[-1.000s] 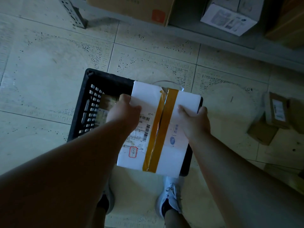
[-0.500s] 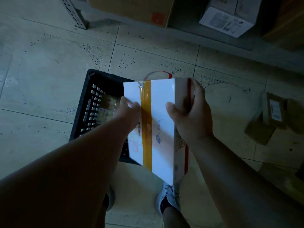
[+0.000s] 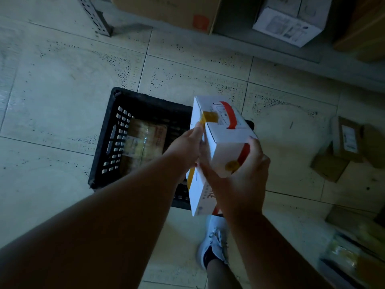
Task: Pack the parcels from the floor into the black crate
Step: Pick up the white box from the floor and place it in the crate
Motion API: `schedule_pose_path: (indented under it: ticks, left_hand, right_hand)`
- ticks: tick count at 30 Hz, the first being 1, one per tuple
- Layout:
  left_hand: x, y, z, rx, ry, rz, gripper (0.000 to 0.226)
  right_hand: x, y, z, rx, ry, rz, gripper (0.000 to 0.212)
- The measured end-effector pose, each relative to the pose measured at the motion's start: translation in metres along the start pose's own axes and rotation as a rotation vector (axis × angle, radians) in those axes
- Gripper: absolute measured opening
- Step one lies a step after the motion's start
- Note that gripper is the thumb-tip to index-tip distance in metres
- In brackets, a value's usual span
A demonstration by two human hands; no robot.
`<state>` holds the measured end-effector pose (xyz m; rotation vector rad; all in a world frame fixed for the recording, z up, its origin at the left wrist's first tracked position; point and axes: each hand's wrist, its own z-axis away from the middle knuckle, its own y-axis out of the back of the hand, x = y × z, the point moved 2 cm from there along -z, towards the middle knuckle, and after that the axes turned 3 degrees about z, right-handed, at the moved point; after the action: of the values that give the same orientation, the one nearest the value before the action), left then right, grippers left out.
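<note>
I hold a white box (image 3: 224,140) with a red handle strip and yellow tape, tilted on edge above the right side of the black crate (image 3: 108,142). My left hand (image 3: 185,147) presses against the box's left face, fingers along its edge. My right hand (image 3: 248,178) grips it from the near right side, thumb on the front face. A brown taped parcel (image 3: 143,140) lies inside the crate on the left.
Brown cardboard parcels (image 3: 341,149) lie on the tiled floor at the right, with more packages (image 3: 345,253) at the lower right. A shelf at the top carries a brown carton (image 3: 166,11) and a white box (image 3: 289,24). My shoe (image 3: 214,240) stands just below the crate.
The white box has turned from lying flat over the crate to standing on edge, its handle side now facing up. My right hand slid to its near end.
</note>
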<state>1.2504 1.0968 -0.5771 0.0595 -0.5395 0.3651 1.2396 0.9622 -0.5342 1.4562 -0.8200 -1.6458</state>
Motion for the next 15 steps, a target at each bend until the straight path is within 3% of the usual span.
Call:
schedule_pose_path:
  ticks: [4, 7, 12, 15]
  left_hand:
    - [0.004, -0.011, -0.001, -0.043, 0.015, 0.027, 0.053]
    - [0.007, -0.013, -0.001, -0.093, 0.066, 0.150, 0.075]
    - [0.009, -0.016, -0.003, -0.103, 0.031, 0.181, 0.055]
    - [0.008, -0.018, -0.006, -0.123, -0.001, 0.187, 0.053]
  right_hand:
    - [0.003, -0.002, -0.007, 0.044, 0.018, -0.072, 0.110]
    - [0.003, -0.001, -0.011, 0.044, 0.046, -0.113, 0.104]
    - [-0.002, 0.005, -0.014, 0.133, 0.051, -0.239, 0.058]
    - [-0.005, 0.003, -0.017, 0.180, -0.018, -0.275, 0.052]
